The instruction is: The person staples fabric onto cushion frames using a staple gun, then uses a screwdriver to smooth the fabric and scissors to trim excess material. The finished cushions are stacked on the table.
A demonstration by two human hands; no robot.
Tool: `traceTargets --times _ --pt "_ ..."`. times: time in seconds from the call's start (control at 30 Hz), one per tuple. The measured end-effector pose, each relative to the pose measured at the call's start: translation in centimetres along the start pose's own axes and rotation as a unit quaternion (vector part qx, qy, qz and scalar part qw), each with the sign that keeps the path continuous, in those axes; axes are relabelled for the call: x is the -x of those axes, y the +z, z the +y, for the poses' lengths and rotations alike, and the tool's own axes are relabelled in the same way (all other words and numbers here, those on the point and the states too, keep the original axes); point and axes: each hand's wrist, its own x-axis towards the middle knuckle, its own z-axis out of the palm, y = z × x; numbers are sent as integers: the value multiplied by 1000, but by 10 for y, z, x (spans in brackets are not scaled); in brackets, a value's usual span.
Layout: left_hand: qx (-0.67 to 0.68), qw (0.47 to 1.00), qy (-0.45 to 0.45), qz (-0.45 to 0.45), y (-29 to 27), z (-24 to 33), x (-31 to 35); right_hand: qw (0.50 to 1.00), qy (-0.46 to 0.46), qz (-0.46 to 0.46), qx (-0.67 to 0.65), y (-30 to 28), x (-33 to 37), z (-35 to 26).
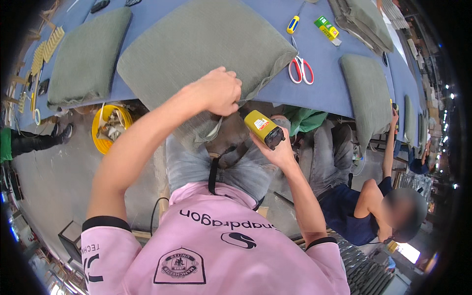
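Note:
A large grey-green fabric-covered cushion (pixel 206 44) lies on the blue table in front of me, its near corner hanging past the edge. My left hand (pixel 223 92) is closed at that near edge, fingers curled on the loose cover fabric (pixel 201 129), which droops toward my lap. My right hand (pixel 279 151) grips a yellow power tool with a black end cap, which looks like a staple gun (pixel 260 125). The tool is held just below the table edge, right of the loose fabric. Its handle and nose are hidden.
Red-and-white scissors (pixel 301 70), a yellow-blue screwdriver (pixel 293 24) and a green-yellow box (pixel 327 30) lie on the blue table (pixel 314 93). More cushions (pixel 91 56) flank mine. A yellow bucket (pixel 101 140) stands below left. A co-worker (pixel 359 211) sits close on the right.

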Motion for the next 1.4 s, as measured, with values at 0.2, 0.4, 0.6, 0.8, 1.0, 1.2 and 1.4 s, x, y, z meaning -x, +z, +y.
traceTargets --times 0.2,0.4,0.6,0.8,1.0,1.2,1.4 --pt "195 979 -14 -61 -7 -18 0 999 7 1 -31 8 3 2" --pt "210 976 -23 -59 -7 -18 0 1000 1 -18 -24 0 0 -9" --pt "200 978 -30 -51 -5 -14 2 1000 -11 -23 -5 0 0 -10" --pt "183 982 -42 27 6 -4 3 999 -7 -25 -23 15 -2 2" --pt "69 991 -59 -96 -37 8 7 1000 3 16 -16 7 3 -19" --pt "143 985 -15 -94 -22 -12 8 999 34 -13 -35 11 8 -30" --pt "226 970 -8 -93 -18 -20 11 999 9 -13 -49 12 7 -28"
